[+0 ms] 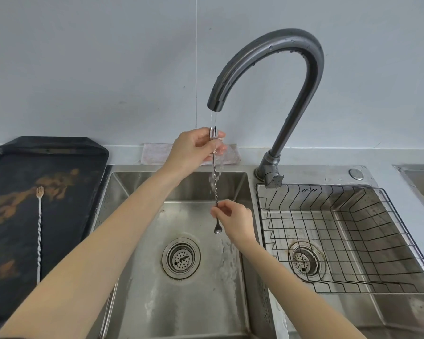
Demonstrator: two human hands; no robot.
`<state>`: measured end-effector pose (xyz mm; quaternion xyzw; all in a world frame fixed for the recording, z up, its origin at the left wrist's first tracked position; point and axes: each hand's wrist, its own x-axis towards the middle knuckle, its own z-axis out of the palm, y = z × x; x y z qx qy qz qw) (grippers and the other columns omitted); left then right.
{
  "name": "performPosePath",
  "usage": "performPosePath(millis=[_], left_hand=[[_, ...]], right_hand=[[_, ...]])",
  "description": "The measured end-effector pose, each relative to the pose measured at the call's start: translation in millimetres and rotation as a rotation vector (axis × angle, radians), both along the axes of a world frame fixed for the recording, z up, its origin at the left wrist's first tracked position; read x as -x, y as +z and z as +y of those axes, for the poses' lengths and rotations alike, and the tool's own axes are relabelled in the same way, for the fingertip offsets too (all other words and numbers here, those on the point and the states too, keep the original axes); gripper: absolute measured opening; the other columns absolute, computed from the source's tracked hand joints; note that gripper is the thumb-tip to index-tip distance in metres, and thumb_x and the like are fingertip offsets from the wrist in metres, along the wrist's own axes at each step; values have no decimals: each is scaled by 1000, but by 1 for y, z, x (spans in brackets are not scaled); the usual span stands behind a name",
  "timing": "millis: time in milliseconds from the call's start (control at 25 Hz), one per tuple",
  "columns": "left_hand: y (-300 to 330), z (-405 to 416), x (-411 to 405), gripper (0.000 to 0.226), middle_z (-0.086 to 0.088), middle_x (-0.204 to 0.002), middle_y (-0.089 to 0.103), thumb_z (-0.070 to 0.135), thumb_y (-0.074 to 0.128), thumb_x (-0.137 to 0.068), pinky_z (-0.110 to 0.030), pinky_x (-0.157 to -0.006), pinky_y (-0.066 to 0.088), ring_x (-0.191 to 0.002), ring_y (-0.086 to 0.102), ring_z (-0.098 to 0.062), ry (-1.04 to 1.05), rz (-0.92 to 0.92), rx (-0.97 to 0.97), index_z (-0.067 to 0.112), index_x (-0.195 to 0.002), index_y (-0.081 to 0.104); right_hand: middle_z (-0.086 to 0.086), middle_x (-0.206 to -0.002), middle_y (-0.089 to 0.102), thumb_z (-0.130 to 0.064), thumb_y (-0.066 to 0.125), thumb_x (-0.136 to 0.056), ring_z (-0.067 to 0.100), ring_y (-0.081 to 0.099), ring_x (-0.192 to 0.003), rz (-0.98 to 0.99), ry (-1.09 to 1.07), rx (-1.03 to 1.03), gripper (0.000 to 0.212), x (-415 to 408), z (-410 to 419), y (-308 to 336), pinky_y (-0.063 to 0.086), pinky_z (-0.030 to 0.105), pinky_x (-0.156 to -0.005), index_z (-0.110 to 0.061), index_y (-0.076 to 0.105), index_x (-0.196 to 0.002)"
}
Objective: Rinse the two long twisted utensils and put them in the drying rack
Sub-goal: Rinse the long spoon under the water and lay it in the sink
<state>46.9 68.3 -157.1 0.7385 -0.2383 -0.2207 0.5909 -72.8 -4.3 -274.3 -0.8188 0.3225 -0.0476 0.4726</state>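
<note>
Utensil 1 [216, 189] is held upright under the faucet [269, 69] stream, pinched by left hand [194, 149] and right hand [233, 217]. Utensil 2 [39, 231] lies unrinsed on the tray [59, 152]; the drying rack [340, 241] holds 0.

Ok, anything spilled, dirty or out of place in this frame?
Yes: the black tray left of the sink carries brown smears around the second twisted fork-tipped utensil. The wire drying rack holds nothing. Otherwise both hands hold a twisted utensil under the running tap.
</note>
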Motion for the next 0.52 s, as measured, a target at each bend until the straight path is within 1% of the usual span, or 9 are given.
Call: performPosePath(millis=[40,120,160,240,280,360,400,440,520], left_hand=[[1,0,-1,12,12,-70,68,18,55,-89,-1,-56,47,-59,64,8,17,-19,0,20,-89,66],[4,1,-2,17,16,-62,69,26,54,-89,-2,-55,46,-58,64,6,66,-29,17,25,-78,68],[5,1,-4,20,15,-64,69,27,52,-90,-2,-55,47,-59,65,5,78,-27,20,25,-78,67],[8,1,-6,17,9,-75,69,24,50,-91,-2,-59,48,-60,66,5,58,-19,6,22,-87,67],[9,2,-7,16,6,-79,69,20,51,-91,-5,-65,50,-61,66,6,36,-12,-1,19,-95,66],[13,3,-9,20,6,-84,67,13,51,-90,-14,-78,51,-65,65,7,-7,3,4,15,-106,63],[14,4,-9,22,8,-85,67,11,52,-90,-16,-81,51,-66,65,8,-27,2,7,14,-110,62],[16,4,-10,23,9,-86,66,11,52,-90,-16,-82,51,-67,65,8,-44,-4,7,14,-111,61],[19,4,-10,22,9,-86,67,13,54,-89,-13,-79,53,-69,66,9,-55,-13,22,14,-110,63]], right_hand=[[0,-75,68,-22,63,-86,7,55,-55,-8,6,-2,14,-1,0,1,43,6,-47,-12,71,-91],[-1,-75,67,-19,62,-87,4,51,-48,-28,6,-32,14,-3,-1,3,41,2,-46,-11,71,-95],[-1,-76,67,-18,61,-87,3,50,-46,-32,11,-44,14,-5,-1,4,40,2,-45,-12,71,-95],[4,-78,71,-19,61,-87,5,52,-46,-14,48,-39,14,-11,-3,8,39,1,-42,-12,71,-94],[10,-81,73,-20,60,-88,6,55,-48,-1,76,-28,15,-15,-5,11,38,1,-40,-10,71,-92],[20,-83,72,-23,54,-91,-2,50,-36,17,124,8,24,-26,-10,16,34,4,-35,-4,69,-91],[21,-82,72,-24,52,-93,-2,48,-32,17,140,27,28,-32,-12,19,34,7,-36,-3,69,-92],[20,-82,72,-25,49,-94,-1,48,-36,11,152,42,30,-37,-13,22,38,11,-41,-2,69,-93],[20,-92,73,-25,48,-94,12,58,-59,-10,160,39,31,-47,-12,26,47,25,-59,-2,68,-94]])
